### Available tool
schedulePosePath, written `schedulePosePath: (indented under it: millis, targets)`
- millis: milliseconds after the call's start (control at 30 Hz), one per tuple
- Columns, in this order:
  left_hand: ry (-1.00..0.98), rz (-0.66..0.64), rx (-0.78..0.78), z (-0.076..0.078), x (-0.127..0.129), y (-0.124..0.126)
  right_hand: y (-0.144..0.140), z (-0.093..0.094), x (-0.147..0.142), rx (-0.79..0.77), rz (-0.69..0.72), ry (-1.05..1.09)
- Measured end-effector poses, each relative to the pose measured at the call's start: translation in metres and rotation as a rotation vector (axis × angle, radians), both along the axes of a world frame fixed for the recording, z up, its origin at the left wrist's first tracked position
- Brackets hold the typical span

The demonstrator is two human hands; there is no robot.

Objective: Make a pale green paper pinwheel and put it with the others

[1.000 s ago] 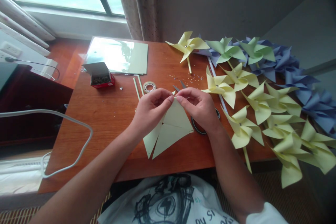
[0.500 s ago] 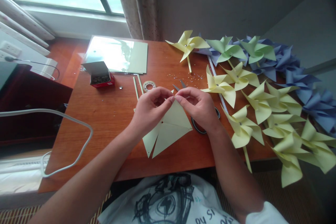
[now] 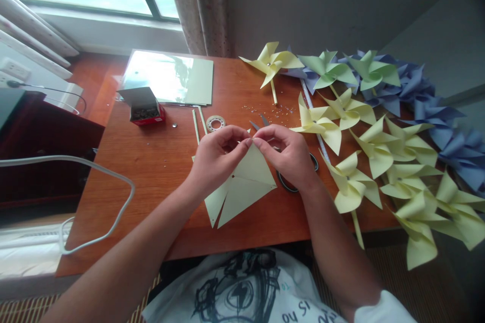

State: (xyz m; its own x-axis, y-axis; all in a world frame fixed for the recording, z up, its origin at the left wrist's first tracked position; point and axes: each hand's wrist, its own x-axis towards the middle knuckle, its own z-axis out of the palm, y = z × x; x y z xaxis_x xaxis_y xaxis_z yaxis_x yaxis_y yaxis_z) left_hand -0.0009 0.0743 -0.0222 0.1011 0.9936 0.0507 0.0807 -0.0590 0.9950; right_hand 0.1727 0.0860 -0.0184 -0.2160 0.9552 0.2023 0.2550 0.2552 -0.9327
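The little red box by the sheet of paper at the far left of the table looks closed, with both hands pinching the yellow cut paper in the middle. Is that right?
Not quite. In the head view the red box is open, its flap up and small dark pieces showing inside. The rest holds: it sits by the paper sheet, and the left hand and right hand both pinch the yellow cut paper.

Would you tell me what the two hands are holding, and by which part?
Both the left hand and right hand pinch the pale yellow cut paper square at its upper corner tip, fingertips meeting there.
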Motion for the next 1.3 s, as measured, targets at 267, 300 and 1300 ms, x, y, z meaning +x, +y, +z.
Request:
schedulePosePath:
  millis: [267,300,1300]
  targets:
    - [0.273,0.042,0.222,0.0025,0.0006,-0.0028,-0.0009,0.0028,-0.0009,0.156,-0.021,-0.160]
    - [0.275,0.049,0.226,0.0024,0.0007,-0.0030,-0.0008,0.0023,-0.0009,0.153,-0.023,-0.157]
    - [0.197,0.026,0.162,0.0009,-0.0014,-0.0007,-0.0018,0.0023,0.0000,0.054,0.003,-0.059]
